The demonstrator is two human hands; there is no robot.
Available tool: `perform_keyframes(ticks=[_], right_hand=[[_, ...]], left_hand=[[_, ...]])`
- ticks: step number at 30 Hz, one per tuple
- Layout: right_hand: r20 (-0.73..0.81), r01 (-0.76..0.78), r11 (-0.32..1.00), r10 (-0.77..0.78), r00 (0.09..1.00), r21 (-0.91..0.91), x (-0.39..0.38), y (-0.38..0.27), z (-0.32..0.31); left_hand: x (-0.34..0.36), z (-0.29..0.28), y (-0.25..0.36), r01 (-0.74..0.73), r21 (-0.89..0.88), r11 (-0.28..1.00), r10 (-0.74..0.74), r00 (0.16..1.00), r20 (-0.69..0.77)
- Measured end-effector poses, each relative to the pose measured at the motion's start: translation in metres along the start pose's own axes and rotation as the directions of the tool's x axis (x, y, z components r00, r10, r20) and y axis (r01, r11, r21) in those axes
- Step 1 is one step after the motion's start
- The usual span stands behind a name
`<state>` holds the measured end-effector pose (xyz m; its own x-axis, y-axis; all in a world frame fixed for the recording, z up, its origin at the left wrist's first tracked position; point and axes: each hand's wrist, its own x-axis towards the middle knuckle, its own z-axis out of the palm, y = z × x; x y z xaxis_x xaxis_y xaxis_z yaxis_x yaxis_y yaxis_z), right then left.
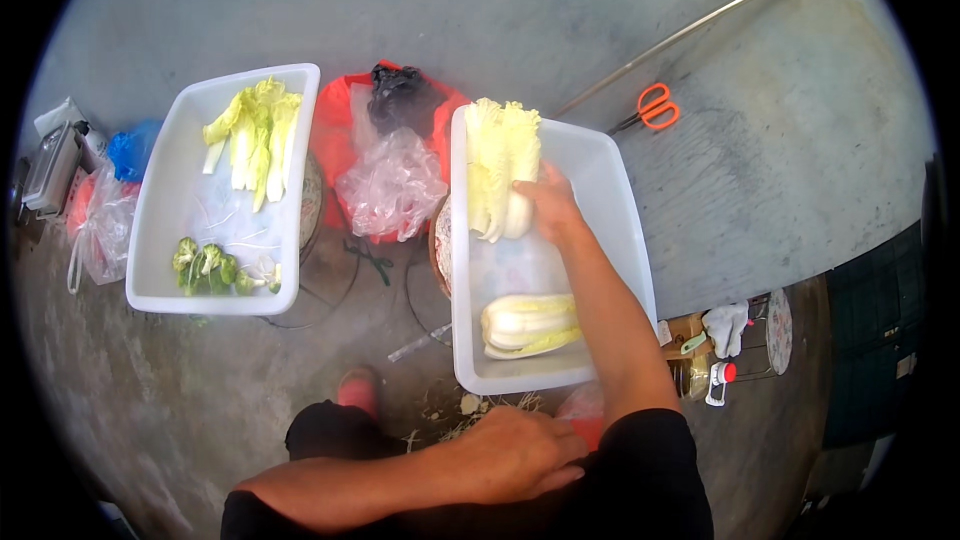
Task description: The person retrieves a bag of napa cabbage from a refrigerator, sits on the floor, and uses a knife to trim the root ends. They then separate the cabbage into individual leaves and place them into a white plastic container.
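Note:
Inside the right white tub (465, 360), my right hand (550, 202) grips the right side of a napa cabbage (488, 175) at the far left corner. Its pale yellow leaves point away from me and rise above the rim; my palm side is hidden. A second napa cabbage (528, 325) lies on its side at the tub's near end, partly behind my right forearm. Close to my lap, my left hand (515, 455) is relaxed with bent fingers, a gap beside the thumb and nothing visible in it.
The left white tub (140, 240) holds loose cabbage leaves (258, 140) and broccoli pieces (208, 268). Between the tubs are a red bag (335, 130) and clear plastic bags (395, 180). Orange-handled scissors (657, 108) and a metal rod (670, 42) lie beyond the right tub.

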<state>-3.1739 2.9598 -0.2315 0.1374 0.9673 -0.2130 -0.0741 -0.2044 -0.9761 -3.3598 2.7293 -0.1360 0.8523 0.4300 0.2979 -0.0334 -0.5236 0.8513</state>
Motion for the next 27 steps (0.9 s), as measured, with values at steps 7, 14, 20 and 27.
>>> perform_keyframes(ticks=[7, 14, 20, 27], right_hand=[[-0.168, 0.207, 0.877, -0.304, 0.938, -0.433, -0.008, -0.011, -0.012], [0.195, 0.279, 0.254, -0.311, 0.93, -0.926, -0.051, -0.035, 0.034], [0.24, 0.299, 0.095, -0.394, 0.887, -0.95, -0.038, -0.019, 0.039], [0.175, 0.347, 0.308, -0.471, 0.865, -0.886, -0.044, -0.031, 0.035]], left_hand=[[-0.003, 0.002, -0.003, -0.003, 0.008, 1.0, 0.003, 1.0, -0.007], [-0.003, 0.003, -0.001, 0.029, 0.013, 1.0, -0.029, 0.999, 0.032], [-0.001, 0.003, -0.001, 0.03, -0.008, 1.0, -0.03, 0.999, 0.018], [-0.004, -0.001, -0.001, 0.029, -0.037, 0.999, -0.03, 1.0, -0.005]])
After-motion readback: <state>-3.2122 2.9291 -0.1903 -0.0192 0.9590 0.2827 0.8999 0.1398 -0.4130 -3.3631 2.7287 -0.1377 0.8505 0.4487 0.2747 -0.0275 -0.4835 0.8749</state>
